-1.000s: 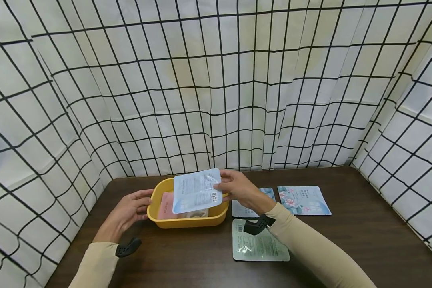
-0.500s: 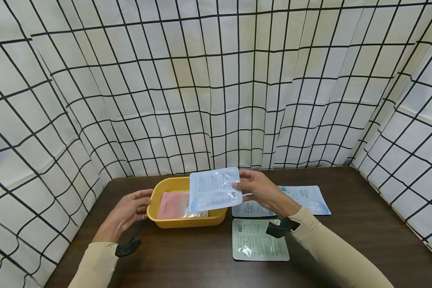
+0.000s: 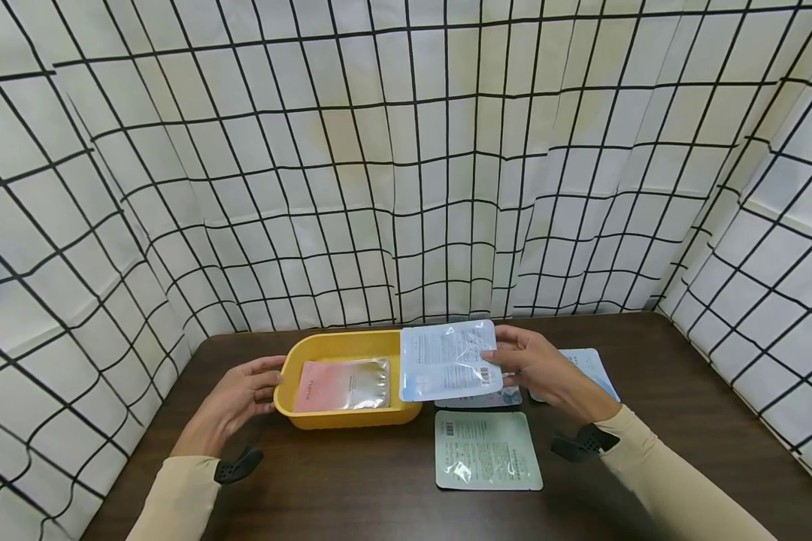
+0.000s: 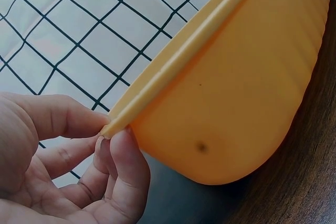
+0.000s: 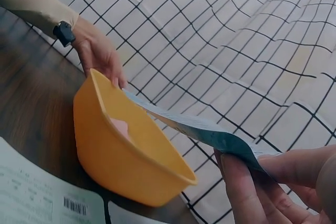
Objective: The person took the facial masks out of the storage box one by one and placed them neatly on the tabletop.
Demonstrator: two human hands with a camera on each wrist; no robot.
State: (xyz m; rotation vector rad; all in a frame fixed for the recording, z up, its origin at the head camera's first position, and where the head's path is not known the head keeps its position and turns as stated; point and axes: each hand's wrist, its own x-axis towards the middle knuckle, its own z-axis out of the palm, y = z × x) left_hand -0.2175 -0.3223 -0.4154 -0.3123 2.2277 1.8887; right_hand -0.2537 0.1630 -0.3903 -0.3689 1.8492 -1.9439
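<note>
My left hand [image 3: 242,391] pinches the rim at the left end of a yellow plastic basin [image 4: 231,93], thumb on one side and fingertips on the other. Inside the basin lies a pink-and-silver sachet [image 3: 341,385]. My right hand [image 3: 537,368] pinches the right edge of a light-blue sheet-mask sachet [image 3: 446,361] between thumb and fingers. That sachet is held up, its printed side with a barcode facing up, and it overlaps the basin's right end in the head view. Seen from the right wrist, the blue sachet [image 5: 210,132] bends slightly.
A green sachet [image 3: 489,451] lies on the dark wooden table [image 3: 338,481] right of the basin. Behind it, another blue sachet [image 3: 477,400] is mostly hidden under the held one. One more blue sachet [image 3: 592,368] lies farther right, partly behind my hand. A white grid-patterned curtain [image 3: 406,188] surrounds the table.
My right hand has carried the light-blue sachet rightward, from over the basin to its right end, uncovering the pink-and-silver sachet. My left hand has stayed at the rim.
</note>
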